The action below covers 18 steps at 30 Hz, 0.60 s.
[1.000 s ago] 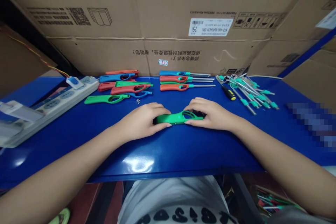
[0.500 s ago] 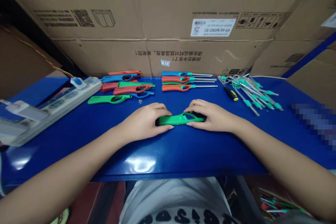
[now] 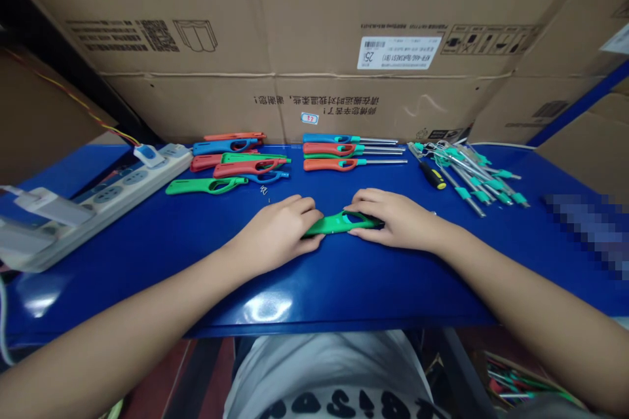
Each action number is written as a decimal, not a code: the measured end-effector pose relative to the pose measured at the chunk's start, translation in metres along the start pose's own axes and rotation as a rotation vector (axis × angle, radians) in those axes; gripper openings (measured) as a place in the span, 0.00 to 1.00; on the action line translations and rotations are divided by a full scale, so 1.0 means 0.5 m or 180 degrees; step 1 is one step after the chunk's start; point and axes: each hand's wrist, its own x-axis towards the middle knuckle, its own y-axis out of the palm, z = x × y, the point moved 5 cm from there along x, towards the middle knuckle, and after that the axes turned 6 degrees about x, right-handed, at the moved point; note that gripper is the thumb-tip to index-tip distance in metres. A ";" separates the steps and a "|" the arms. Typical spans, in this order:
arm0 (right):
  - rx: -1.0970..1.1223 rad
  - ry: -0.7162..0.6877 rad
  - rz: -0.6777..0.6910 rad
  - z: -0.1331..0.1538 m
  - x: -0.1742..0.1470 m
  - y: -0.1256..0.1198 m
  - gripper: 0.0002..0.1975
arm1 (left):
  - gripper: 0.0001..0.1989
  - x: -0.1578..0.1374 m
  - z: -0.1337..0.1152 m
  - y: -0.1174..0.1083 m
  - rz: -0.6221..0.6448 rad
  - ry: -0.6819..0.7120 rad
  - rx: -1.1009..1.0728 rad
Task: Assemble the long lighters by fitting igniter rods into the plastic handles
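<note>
Cardboard (image 3: 314, 13): tall brown sheet along the back, printing upside down.
Table (image 3: 354, 288): glossy blue top.
Power strip (image 3: 108, 195): white, slanting along the left side, plugs in.
Rods (image 3: 475, 181): metal, teal collars, thin wires, heaped at back right.
Loose handles (image 3: 236, 167): red, blue, green, orange; overlapping group, back left.
Lighters with rods (image 3: 322, 148): row at back centre, rods pointing right.
Left hand (image 3: 280, 232): closed round the left end of the green handle (image 3: 331, 225).
Right hand (image 3: 396, 219): gripping its looped end.
Green handle: level between both hands, mid-table; contact with tabletop unclear.
Screwdriver (image 3: 433, 177): black and yellow grip, beside the rods.
Metal bits (image 3: 264, 190): tiny, below the loose handles.
</note>
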 end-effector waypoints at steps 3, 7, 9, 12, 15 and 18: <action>-0.0472 -0.0197 0.0047 0.011 0.000 -0.004 0.18 | 0.13 0.000 -0.006 0.002 0.0023 0.0100 0.0272; -0.0820 -0.0339 -0.0039 0.017 -0.003 -0.015 0.17 | 0.16 0.001 0.010 0.005 -0.0108 0.0065 0.0096; -0.0895 -0.0316 -0.0073 0.017 -0.005 -0.019 0.19 | 0.18 0.002 0.015 0.006 -0.0177 0.0083 0.0012; -0.0909 -0.0281 -0.0107 0.018 -0.007 -0.019 0.21 | 0.19 0.002 0.014 0.006 -0.0221 0.0156 -0.0019; -0.0793 -0.0167 -0.0143 0.013 -0.007 -0.018 0.19 | 0.18 0.001 0.015 0.001 -0.0260 0.0190 0.0060; -0.0556 -0.0063 -0.0228 0.001 -0.007 -0.021 0.16 | 0.18 0.001 0.025 -0.007 -0.0306 0.0183 0.0195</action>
